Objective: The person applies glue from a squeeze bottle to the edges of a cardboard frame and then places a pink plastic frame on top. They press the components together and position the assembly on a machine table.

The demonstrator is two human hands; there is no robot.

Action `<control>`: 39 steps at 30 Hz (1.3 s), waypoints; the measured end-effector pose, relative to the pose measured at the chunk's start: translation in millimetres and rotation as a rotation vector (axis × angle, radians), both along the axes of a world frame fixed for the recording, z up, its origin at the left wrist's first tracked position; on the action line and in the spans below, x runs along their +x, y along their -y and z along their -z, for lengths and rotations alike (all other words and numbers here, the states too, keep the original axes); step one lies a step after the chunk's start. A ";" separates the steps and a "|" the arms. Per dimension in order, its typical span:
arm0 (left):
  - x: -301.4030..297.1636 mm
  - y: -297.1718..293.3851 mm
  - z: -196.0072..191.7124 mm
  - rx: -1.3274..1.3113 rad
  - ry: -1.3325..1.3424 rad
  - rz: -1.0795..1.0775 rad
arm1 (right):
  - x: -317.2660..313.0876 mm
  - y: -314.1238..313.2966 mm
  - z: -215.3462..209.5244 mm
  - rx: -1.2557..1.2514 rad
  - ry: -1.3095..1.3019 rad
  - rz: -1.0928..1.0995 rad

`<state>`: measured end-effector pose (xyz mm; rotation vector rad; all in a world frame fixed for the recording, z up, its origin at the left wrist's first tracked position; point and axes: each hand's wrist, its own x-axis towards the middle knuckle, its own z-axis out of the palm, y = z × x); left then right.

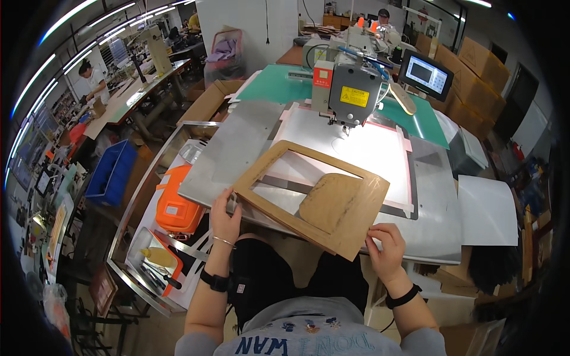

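Between my two hands I hold a flat brown fibreboard template (359,213), tilted over the near edge of a sewing machine's grey metal table (439,228). It has a large four-sided opening, and a rounded tab juts into that opening. My left hand (225,218) grips its left corner, fingers partly behind it. At the lower right edge my right hand (386,246) pinches it between thumb and fingers. Beyond the template, the sewing machine head (355,86) stands over a brightly lit white sheet (380,148) with pink edging.
A lit control screen (425,74) is at the far right of the table. At the left, an orange pouch (177,202) and a tray with a yellow bottle (159,256) sit in a metal-framed side shelf. Cardboard boxes (469,83) are stacked behind right. Other people work farther back.
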<state>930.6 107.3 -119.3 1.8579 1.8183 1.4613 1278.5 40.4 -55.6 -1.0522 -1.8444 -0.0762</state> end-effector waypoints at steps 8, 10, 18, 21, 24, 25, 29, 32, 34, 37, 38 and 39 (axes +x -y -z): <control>14.4 -38.7 -2.1 -0.024 0.388 0.132 | -19.0 -25.5 -92.1 0.270 0.076 0.046; 22.4 -41.3 -13.5 0.006 0.459 0.131 | -20.4 -28.0 -108.9 0.284 0.050 0.043; 41.1 -30.8 -98.4 0.352 0.395 0.034 | 9.9 -19.4 -141.9 0.151 -0.326 0.128; 34.0 -20.8 -133.5 0.341 0.329 0.039 | 20.9 -13.8 -135.0 -0.056 -0.581 0.066; 33.2 -0.6 -158.4 0.366 0.024 -0.070 | 29.9 -9.4 -106.5 -0.196 -0.746 0.002; 39.3 7.4 -167.7 0.417 0.035 -0.086 | 31.8 -5.9 -93.2 -0.253 -0.750 0.019; 37.1 24.1 -161.5 0.325 -0.049 -0.082 | 27.7 2.8 -40.5 -0.424 -0.807 0.027; 42.4 21.3 -154.2 0.302 -0.046 -0.017 | 30.8 -2.0 -20.0 -0.323 -0.786 0.087; 48.4 10.9 -143.3 0.279 -0.078 0.011 | 36.5 -2.9 -18.9 -0.278 -0.744 0.150; 57.3 -0.3 -142.5 0.230 -0.084 0.050 | 42.4 2.5 -28.7 -0.288 -0.648 0.263; 60.5 -2.9 -144.5 0.212 -0.087 0.052 | 44.5 4.1 -28.9 -0.270 -0.624 0.270; 63.6 -5.3 -146.6 0.194 -0.090 0.054 | 46.4 5.4 -29.2 -0.253 -0.600 0.277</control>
